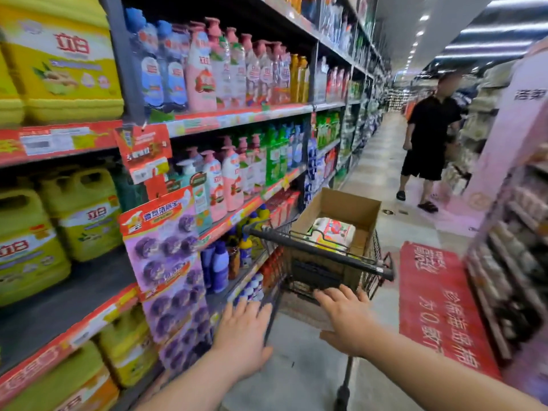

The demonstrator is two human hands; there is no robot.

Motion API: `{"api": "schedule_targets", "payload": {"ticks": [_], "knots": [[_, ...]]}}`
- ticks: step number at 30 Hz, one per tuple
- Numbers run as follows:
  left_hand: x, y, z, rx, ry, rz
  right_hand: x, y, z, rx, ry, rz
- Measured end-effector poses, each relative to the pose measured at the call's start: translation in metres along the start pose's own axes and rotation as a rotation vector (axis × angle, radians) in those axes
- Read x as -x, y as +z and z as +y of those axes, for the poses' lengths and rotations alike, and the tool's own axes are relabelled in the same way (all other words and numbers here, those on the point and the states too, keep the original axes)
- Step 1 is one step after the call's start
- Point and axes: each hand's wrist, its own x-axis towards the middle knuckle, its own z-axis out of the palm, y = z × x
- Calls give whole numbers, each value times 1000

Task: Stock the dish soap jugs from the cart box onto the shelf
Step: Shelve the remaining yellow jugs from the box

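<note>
A black wire cart [320, 256] stands in the aisle with an open cardboard box [341, 209] in it. Inside the box lies a white jug with a red and yellow label [332, 232]. Yellow dish soap jugs [86, 212] fill the shelves at the left, and the middle shelf [74, 295] has bare dark space in front of them. My left hand [243, 333] and my right hand [347, 315] reach forward below the cart's handle bar [323, 250], fingers straight, holding nothing. The fingertips of my right hand are close to the cart's rear basket.
Packs of purple toilet blocks [172, 262] hang from the shelf upright beside my left hand. A person in black [427, 137] walks in the aisle beyond the cart. A red floor mat [439, 301] lies at the right, before another shelf unit [510, 262].
</note>
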Motion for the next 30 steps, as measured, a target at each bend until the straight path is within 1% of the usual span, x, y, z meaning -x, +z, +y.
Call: {"api": "schedule_targets", "payload": {"ticks": [5,9,12,21,26,30], "knots": [[-56,-3,100,39,51,13,21,9,105,-6,68,-7],[-93,1,177,52,113,-28,38,18,177,-9,134,-18],[-119,-3,220,47,172,-48,45,24,222,-23,182,-33],[-222,-11,306,37,293,-11,24,45,330,-66,297,-40],[-301,-3,338,43,341,12,-12,53,391,-77,337,-53],[-372,-2,357,57,356,-19,-52,54,444,-69,363,-91]]}}
